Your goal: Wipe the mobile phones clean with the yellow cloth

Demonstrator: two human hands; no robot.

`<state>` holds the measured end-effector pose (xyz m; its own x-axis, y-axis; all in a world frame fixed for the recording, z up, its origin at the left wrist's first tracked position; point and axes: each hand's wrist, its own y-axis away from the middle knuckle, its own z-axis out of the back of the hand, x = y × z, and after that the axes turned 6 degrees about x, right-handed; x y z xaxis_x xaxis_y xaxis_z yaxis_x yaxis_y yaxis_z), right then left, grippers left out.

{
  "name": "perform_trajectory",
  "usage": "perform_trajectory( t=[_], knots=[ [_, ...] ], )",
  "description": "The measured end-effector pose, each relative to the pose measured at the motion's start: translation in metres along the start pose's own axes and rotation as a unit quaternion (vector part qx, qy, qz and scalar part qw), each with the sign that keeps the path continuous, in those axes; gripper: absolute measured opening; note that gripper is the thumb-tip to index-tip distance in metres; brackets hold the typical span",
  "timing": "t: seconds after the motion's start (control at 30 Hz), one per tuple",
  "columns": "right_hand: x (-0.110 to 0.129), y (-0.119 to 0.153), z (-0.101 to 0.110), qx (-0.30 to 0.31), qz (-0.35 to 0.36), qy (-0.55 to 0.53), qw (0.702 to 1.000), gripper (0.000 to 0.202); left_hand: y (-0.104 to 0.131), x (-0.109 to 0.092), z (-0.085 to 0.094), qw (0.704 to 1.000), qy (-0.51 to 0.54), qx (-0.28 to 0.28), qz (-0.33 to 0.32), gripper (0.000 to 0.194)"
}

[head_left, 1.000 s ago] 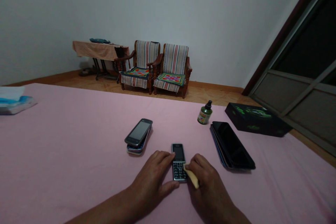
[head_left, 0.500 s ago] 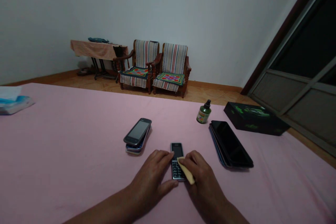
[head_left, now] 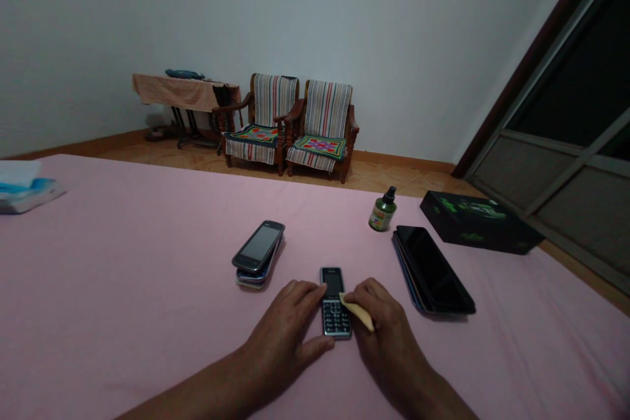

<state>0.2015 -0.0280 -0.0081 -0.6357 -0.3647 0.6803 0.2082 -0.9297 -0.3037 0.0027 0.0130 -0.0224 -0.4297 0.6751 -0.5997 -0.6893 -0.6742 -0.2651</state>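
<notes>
A keypad mobile phone (head_left: 336,319) lies face up on the pink cloth, its screen end pointing away from me. My left hand (head_left: 285,325) steadies it, fingertips on its left edge and thumb at the bottom corner. Pinched in my right hand (head_left: 384,325) is a folded yellow cloth (head_left: 361,316), which touches the phone's right edge beside the top of the keypad. Part of the cloth is hidden under my fingers.
A stack of phones (head_left: 259,248) sits to the left, and a stack of tablets (head_left: 433,270) to the right. Behind the tablets stand a green spray bottle (head_left: 382,211) and a black box (head_left: 480,223). A white and blue packet (head_left: 29,190) rests at the far left.
My right hand has slid the yellow cloth rightward from the keypad to the phone's edge, uncovering more keys. My left hand stays in place.
</notes>
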Motion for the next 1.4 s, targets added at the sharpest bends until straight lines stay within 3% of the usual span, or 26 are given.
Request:
perform_trajectory(
  t=[0.33,0.57,0.83,1.4],
  knots=[
    [0.006,0.005,0.009,0.05,-0.01,0.023,0.998,0.026,-0.002,-0.001,0.001,1.0,-0.003,0.002,0.002,0.071],
    [0.013,0.009,0.018,0.12,-0.021,0.031,0.992,0.027,0.0,0.001,-0.001,1.0,-0.005,-0.002,-0.004,0.074],
    [0.007,0.007,0.008,0.041,-0.001,0.007,0.999,0.029,0.0,0.0,0.001,1.0,-0.017,0.002,-0.003,0.074],
    [0.024,0.0,-0.007,0.07,-0.013,0.075,0.995,0.019,-0.004,-0.002,-0.001,1.0,-0.021,-0.007,-0.017,0.068]
  ],
)
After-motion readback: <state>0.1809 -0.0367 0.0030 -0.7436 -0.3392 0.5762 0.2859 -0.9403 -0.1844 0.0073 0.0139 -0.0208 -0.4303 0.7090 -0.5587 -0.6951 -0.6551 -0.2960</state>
